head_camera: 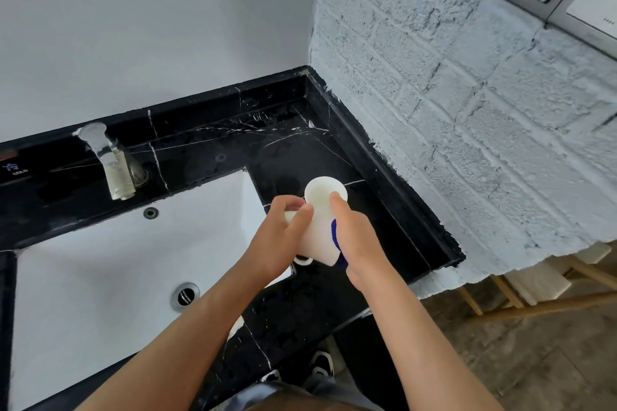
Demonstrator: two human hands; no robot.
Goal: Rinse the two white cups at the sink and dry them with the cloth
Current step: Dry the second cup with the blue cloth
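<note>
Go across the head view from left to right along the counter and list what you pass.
Tap → sink basin with its drain → left hand → white cup, held in both hands → right hand → black counter's raised edge → white brick wall.

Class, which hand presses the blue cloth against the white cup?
The right hand: blue cloth shows beneath it. The left hand grips the white cup bare.
</note>
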